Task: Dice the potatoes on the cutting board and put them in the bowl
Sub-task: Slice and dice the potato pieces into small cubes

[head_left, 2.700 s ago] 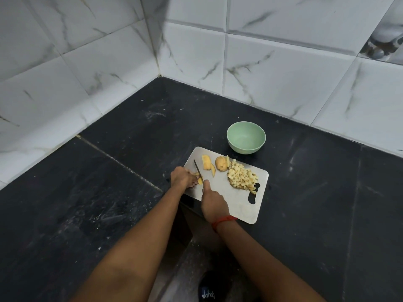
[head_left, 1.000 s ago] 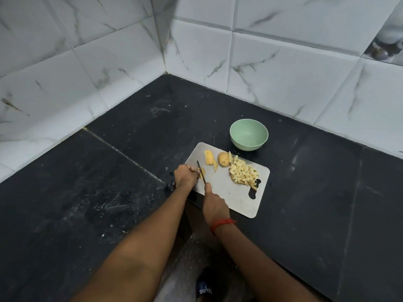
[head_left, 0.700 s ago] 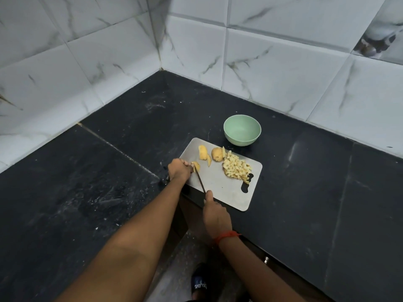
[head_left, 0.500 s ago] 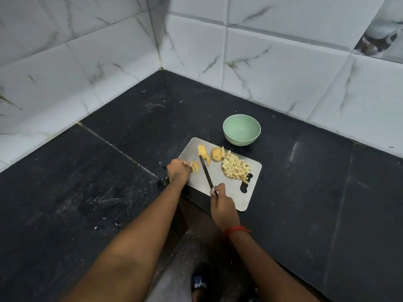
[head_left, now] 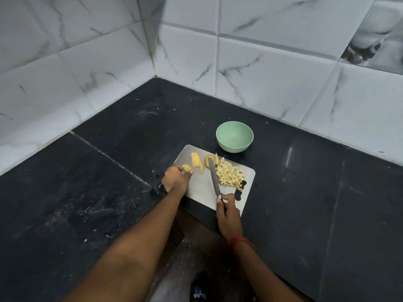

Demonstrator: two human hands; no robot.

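On the cutting board (head_left: 201, 189), the left hand (head_left: 176, 179) curls its fingers over potato slices (head_left: 188, 168), hiding most of them. The right hand (head_left: 228, 213) grips the knife (head_left: 214, 177), its blade now shifted right, beside the diced pile (head_left: 230, 176). The green bowl (head_left: 234, 136) stands just beyond on the tabletop (head_left: 305, 192). The lettering on the shoe (head_left: 199, 293) below is unreadable.

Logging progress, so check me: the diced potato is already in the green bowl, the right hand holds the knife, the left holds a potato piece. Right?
Not quite. The head view shows the green bowl empty; the diced potato lies piled on the cutting board. The right hand does hold the knife, and the left hand a potato piece.
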